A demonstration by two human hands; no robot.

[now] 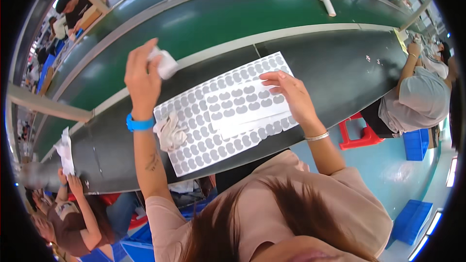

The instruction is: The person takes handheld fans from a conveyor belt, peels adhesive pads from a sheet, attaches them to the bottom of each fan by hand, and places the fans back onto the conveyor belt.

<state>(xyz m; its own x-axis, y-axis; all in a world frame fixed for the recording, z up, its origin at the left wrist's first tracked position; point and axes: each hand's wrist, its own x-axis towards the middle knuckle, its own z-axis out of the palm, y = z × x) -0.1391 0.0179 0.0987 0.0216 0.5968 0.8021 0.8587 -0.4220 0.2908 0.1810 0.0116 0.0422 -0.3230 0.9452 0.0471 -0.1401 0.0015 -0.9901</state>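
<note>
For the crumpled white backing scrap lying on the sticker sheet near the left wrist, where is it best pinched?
Probably at its raised folds, from above. The crumpled scrap bunches up off the flat sticker sheet, so a fingertip pinch finds edges there. The left hand already holds a white piece; the right hand rests on the sheet.

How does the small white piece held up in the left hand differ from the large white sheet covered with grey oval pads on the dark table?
The small white piece is raised above the table in the left hand; the large white sheet of grey oval pads lies flat on the dark table under the right hand. The piece is small and plain; the sheet is wide and patterned. Both are white.
</note>
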